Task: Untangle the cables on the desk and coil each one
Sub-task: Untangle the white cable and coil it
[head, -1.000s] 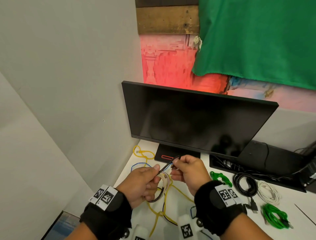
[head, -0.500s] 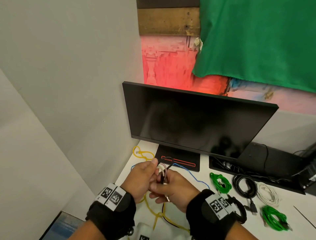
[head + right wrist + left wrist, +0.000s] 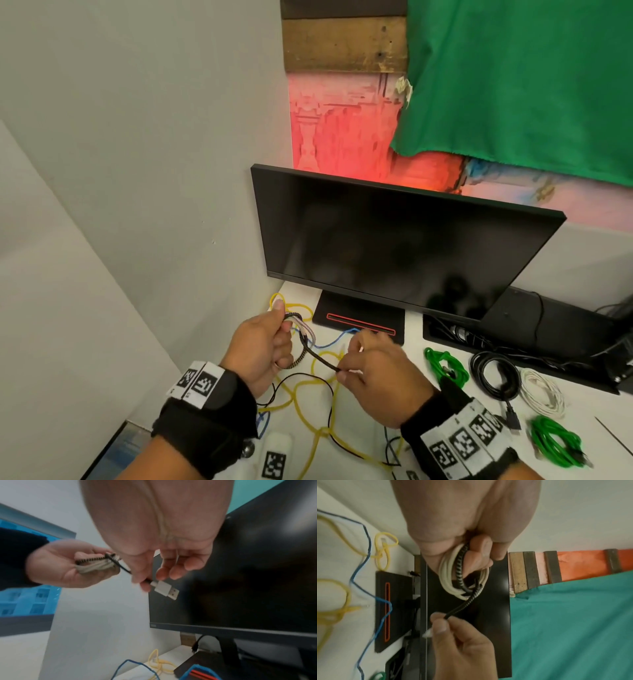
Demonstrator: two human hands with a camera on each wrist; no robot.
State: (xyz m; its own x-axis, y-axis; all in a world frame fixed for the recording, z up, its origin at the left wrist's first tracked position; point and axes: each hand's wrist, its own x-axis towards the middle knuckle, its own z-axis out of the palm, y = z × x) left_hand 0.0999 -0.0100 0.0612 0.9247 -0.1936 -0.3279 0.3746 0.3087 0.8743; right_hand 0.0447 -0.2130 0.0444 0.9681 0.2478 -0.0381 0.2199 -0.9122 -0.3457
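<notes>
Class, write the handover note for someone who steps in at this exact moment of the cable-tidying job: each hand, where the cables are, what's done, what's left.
Left hand: grips a small coil of cream cable with the black-and-white braided cable wound across it.
Right hand: pinches the braided cable's free end just behind its white USB plug.
Done: two green coils, one black coil and one white coil lie right of the monitor stand.
Left: finish this bundle; yellow, blue and thin black cables lie tangled on the desk.
</notes>
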